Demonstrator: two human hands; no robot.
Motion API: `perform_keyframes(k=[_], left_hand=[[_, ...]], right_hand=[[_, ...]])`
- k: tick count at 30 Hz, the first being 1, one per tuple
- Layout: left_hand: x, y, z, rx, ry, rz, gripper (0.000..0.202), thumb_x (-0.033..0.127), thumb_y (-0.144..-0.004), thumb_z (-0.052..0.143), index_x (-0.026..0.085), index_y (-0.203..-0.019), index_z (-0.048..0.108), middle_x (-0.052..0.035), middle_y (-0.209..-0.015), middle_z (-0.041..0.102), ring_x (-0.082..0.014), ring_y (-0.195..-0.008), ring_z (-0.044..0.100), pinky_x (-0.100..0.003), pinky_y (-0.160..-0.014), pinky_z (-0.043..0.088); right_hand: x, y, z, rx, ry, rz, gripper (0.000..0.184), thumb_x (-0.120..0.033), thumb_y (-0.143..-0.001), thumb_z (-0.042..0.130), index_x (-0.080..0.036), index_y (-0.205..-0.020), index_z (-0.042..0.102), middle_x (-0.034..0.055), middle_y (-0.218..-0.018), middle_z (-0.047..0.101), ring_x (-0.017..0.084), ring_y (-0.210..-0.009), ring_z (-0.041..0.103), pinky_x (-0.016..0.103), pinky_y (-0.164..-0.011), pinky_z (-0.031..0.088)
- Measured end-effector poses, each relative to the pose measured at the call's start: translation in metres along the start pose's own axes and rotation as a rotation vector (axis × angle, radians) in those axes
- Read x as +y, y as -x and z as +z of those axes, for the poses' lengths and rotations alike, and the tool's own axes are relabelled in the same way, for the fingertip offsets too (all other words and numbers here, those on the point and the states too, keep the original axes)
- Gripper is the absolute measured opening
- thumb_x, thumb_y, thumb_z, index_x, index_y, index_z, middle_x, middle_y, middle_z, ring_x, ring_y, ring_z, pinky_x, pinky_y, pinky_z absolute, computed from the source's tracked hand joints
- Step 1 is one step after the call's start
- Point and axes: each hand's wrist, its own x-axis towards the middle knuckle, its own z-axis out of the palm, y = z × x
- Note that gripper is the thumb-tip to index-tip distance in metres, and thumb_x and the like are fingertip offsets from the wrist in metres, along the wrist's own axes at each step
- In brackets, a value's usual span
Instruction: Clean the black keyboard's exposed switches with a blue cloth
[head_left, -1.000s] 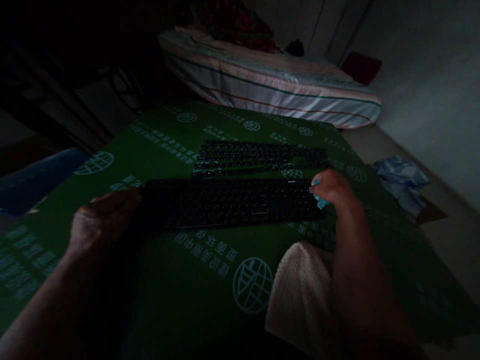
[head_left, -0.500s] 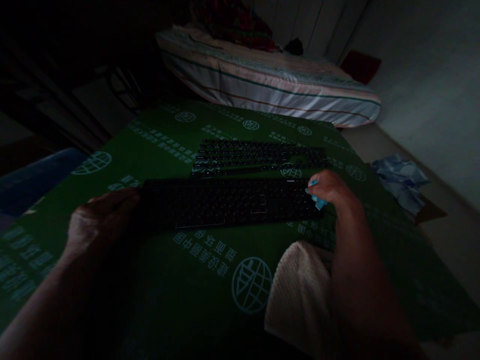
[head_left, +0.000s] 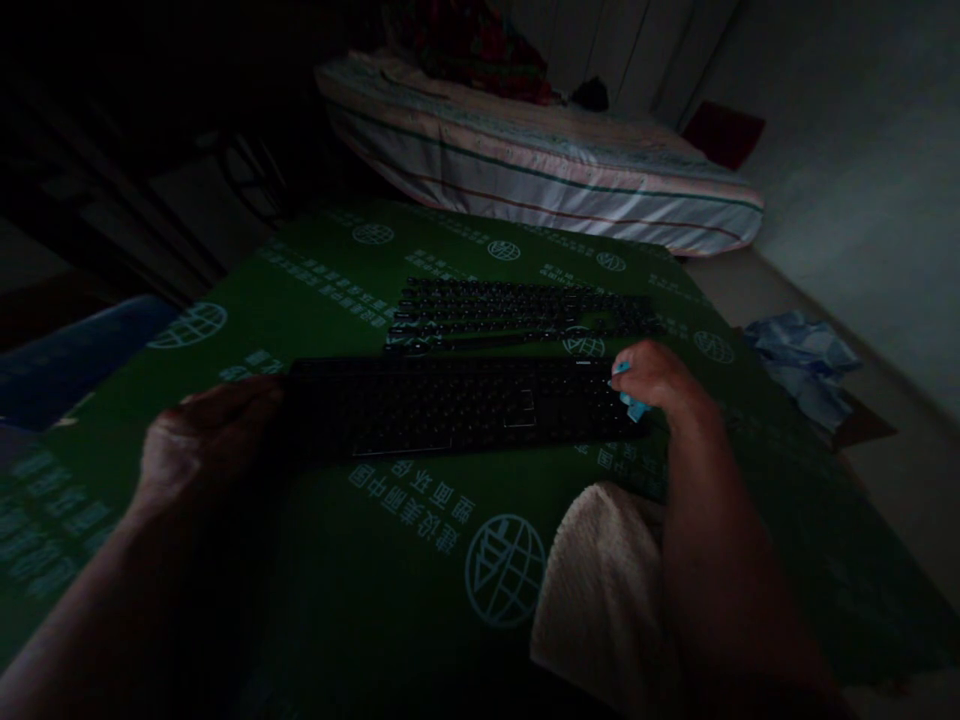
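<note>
Bare left hand (head_left: 214, 430) with ridged knuckles, faint skin folds by its wrist, bare left forearm (head_left: 97, 580) widening toward the elbow, bare right hand (head_left: 654, 375), narrower wrist, bare right forearm (head_left: 724, 540) thickening below, its lower part dim, finer markings too dark to tell

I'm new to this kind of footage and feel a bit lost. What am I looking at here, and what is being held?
There's no machine: these are a person's own bare hands, seen from a camera worn on their head, looking forward and down. On the printed green surface lies a black keyboard, with rows of black keys laid out beyond it. The left hand is at the keyboard's left end; it's too dark to see its grip. The right hand pinches a small blue item over the right end. A pale cloth shows beside the right forearm.
</note>
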Motion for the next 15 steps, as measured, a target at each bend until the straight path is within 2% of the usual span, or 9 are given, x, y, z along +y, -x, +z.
perform_keyframes(k=[4, 10, 12, 15], left_hand=[[0.004, -0.001, -0.001, -0.013, 0.054, -0.049, 0.061, 0.052, -0.065, 0.049, 0.014, -0.109, 0.067, -0.0089, -0.115, 0.064, -0.0321, -0.110, 0.057, -0.041, -0.101, 0.043], [0.001, -0.001, 0.001, 0.005, 0.039, -0.059, 0.059, 0.052, -0.066, 0.050, 0.016, -0.109, 0.067, -0.0081, -0.115, 0.064, -0.0311, -0.106, 0.060, -0.044, -0.098, 0.046], [-0.005, -0.002, 0.002, 0.019, 0.033, -0.027, 0.059, 0.055, -0.068, 0.049, 0.016, -0.109, 0.067, -0.0081, -0.114, 0.065, -0.0307, -0.105, 0.061, -0.045, -0.091, 0.049], [-0.012, -0.005, 0.003, 0.039, 0.038, 0.065, 0.064, 0.064, -0.072, 0.043, 0.016, -0.107, 0.065, -0.0056, -0.112, 0.066, -0.0300, -0.105, 0.060, -0.042, -0.071, 0.048]], right_hand=[[-0.005, 0.001, -0.001, 0.008, -0.018, -0.022, 0.011, -0.016, -0.065, 0.060, -0.018, -0.071, 0.069, 0.0054, -0.066, 0.068, 0.017, -0.061, 0.063, 0.023, -0.052, 0.038], [-0.005, 0.004, -0.003, 0.024, -0.009, -0.019, 0.012, -0.015, -0.064, 0.059, -0.018, -0.071, 0.069, 0.0051, -0.066, 0.068, 0.016, -0.059, 0.061, 0.023, -0.051, 0.036], [-0.009, 0.005, -0.003, 0.015, -0.027, -0.036, 0.012, -0.014, -0.064, 0.059, -0.018, -0.070, 0.069, 0.0044, -0.064, 0.067, 0.016, -0.058, 0.061, 0.022, -0.050, 0.035], [-0.015, 0.006, -0.004, 0.011, -0.082, -0.072, 0.013, -0.014, -0.064, 0.059, -0.018, -0.072, 0.069, 0.0034, -0.063, 0.066, 0.015, -0.058, 0.061, 0.021, -0.051, 0.036]])
